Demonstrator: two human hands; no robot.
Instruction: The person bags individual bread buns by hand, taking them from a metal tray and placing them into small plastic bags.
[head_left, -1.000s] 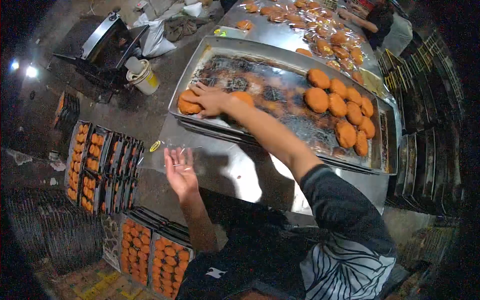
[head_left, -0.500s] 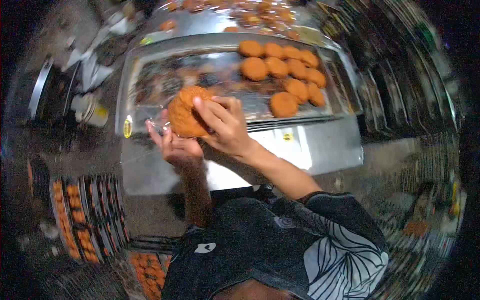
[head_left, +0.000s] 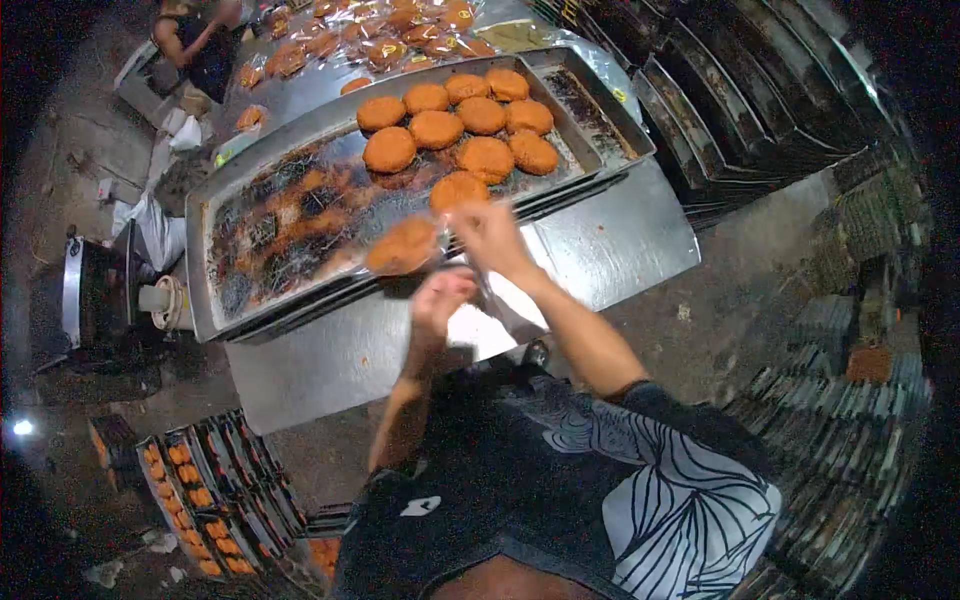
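Blurred by motion, a round orange-brown bun [head_left: 402, 247] in what looks like clear plastic is just left of my right hand, above the tray's near edge. My right hand [head_left: 492, 240] has its fingers pinched at the plastic beside the bun. Below the bun, my left hand [head_left: 440, 298] is closed, its fingertips curled together near the plastic; what they hold is too blurred to make out. Several bare buns [head_left: 436, 129] lie on the right part of the metal tray [head_left: 205, 290], one of them [head_left: 459, 190] close above my right hand.
Bagged buns [head_left: 385, 50] cover the far part of the metal table [head_left: 310, 385]. Dark trays [head_left: 700, 110] stand stacked at the right. A co-worker [head_left: 190, 45] is at the upper left. Racks with buns [head_left: 185, 500] stand at the lower left.
The view has turned, and the tray now appears tilted. The bun, earlier gripped between both hands, is now left of my right hand. My hands have moved closer together, to the right in view.
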